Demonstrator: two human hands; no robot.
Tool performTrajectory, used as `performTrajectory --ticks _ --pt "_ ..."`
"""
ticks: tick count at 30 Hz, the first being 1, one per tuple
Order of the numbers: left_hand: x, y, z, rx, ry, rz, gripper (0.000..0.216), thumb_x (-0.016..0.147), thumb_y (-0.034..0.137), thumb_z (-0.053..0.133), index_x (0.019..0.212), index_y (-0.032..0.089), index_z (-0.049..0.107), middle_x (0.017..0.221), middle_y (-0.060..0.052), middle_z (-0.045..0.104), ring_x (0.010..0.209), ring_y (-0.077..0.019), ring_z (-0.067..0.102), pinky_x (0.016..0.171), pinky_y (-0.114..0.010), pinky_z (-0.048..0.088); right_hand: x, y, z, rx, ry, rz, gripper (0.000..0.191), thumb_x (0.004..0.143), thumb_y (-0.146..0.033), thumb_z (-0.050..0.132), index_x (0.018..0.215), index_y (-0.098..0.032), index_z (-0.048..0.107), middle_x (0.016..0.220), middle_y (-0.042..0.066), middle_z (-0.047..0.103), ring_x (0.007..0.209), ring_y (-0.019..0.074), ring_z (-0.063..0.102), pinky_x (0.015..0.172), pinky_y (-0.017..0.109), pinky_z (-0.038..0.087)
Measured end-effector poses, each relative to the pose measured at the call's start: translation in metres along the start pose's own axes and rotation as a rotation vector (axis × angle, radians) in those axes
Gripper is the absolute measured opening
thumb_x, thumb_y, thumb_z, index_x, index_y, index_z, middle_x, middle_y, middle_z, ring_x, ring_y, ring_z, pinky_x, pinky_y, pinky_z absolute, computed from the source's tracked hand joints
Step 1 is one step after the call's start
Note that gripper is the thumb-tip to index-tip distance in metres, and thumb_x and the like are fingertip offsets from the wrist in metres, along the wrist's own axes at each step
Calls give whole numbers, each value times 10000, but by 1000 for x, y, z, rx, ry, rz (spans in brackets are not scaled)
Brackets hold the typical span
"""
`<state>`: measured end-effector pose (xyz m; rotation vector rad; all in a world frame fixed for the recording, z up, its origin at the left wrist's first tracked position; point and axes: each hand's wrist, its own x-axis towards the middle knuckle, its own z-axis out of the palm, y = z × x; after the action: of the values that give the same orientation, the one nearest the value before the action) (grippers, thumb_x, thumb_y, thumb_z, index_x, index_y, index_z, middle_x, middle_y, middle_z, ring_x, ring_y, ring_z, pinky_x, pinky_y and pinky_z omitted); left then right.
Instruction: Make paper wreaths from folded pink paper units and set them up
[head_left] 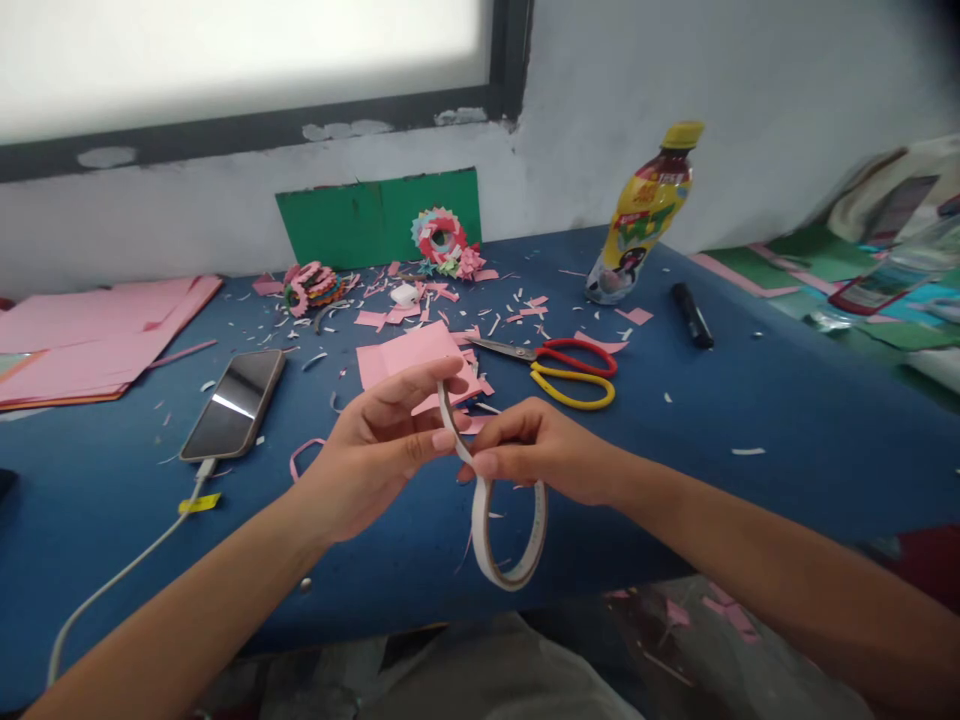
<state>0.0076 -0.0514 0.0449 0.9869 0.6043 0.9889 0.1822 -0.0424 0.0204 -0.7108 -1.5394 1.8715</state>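
A roll of white tape [481,540] hangs below my right hand [544,450], pinched at its upper rim between thumb and fingers. From there a narrow white strip [452,415] rises in a curve to my left hand [394,445], which holds it between thumb and fingers. The strip looks like the tape's loose end, though the fingers partly hide where it joins the roll. Just beyond my hands lies a folded pink paper [409,355]. Scissors [574,375] with one red and one yellow handle rest on the table behind my right hand.
On the blue table [787,430] are a phone [236,400] with a cable, pink sheets [90,330], paper scraps, two folded-paper ornaments [441,238], a marker [691,315] and a yellow-labelled bottle [643,215]. A green board [352,225] leans on the wall.
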Motion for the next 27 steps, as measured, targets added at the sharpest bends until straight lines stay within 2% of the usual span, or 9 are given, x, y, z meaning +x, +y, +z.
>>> performTrajectory --ticks 7,11,15,17,19,20,22,25,27 --pt "0 -1 -1 65 -49 22 517 630 -35 675 1034 286 640 914 30 614 740 -68 623 632 -123 534 1 -1 -1 0 -11 -25 169 698 -295 676 665 -134 635 522 -64 456 485 38 345 468 199 262" --pt "1 -1 -5 276 -52 191 476 680 -11 651 1050 285 618 808 33 648 736 -78 628 660 -143 526 3 5 -5 57 -17 62 233 742 -378 627 732 -151 578 510 -86 359 420 31 242 394 195 160" --pt "1 -1 -9 499 -14 341 432 734 20 612 1091 257 566 820 7 683 780 -111 643 714 -198 524 9 13 -5 -2 42 39 286 834 -420 484 723 -159 525 568 -59 388 480 54 344 462 190 305" --pt "1 -2 -11 546 4 342 499 754 48 601 1181 269 468 832 1 690 778 -127 653 727 -235 526 10 11 -6 -290 103 -33 285 874 -398 412 771 -164 538 678 -16 491 604 86 461 567 213 388" --pt "1 -3 -13 568 25 316 550 766 78 599 1229 280 383 822 3 694 760 -134 658 728 -261 525 8 4 -11 -720 172 -129 263 891 -360 387 878 -164 562 842 32 562 795 133 526 722 254 424" --pt "1 -4 -14 574 33 304 530 769 91 599 1217 277 387 815 3 694 758 -137 658 729 -268 523 5 -1 -17 -971 213 -176 245 888 -329 398 940 -161 568 939 57 571 898 159 525 814 282 409" --pt "2 -4 -16 597 24 296 353 774 109 598 1087 241 502 823 -9 688 782 -142 649 740 -267 514 -4 -10 -36 -1182 362 -162 222 847 -249 463 968 -104 579 1026 136 560 1014 247 489 927 391 335" --pt "3 -2 -17 628 -31 314 93 789 120 583 847 187 613 859 -31 662 820 -146 629 750 -255 503 -18 -16 -74 -1697 490 253 246 792 -238 534 971 -82 600 978 169 582 915 301 542 783 414 426" --pt "4 -1 -18 614 -54 319 84 803 131 569 826 181 632 860 -35 646 816 -145 619 749 -255 499 -23 -11 -98 -1755 431 411 305 791 -340 550 969 -99 609 938 157 591 856 290 566 707 384 452"
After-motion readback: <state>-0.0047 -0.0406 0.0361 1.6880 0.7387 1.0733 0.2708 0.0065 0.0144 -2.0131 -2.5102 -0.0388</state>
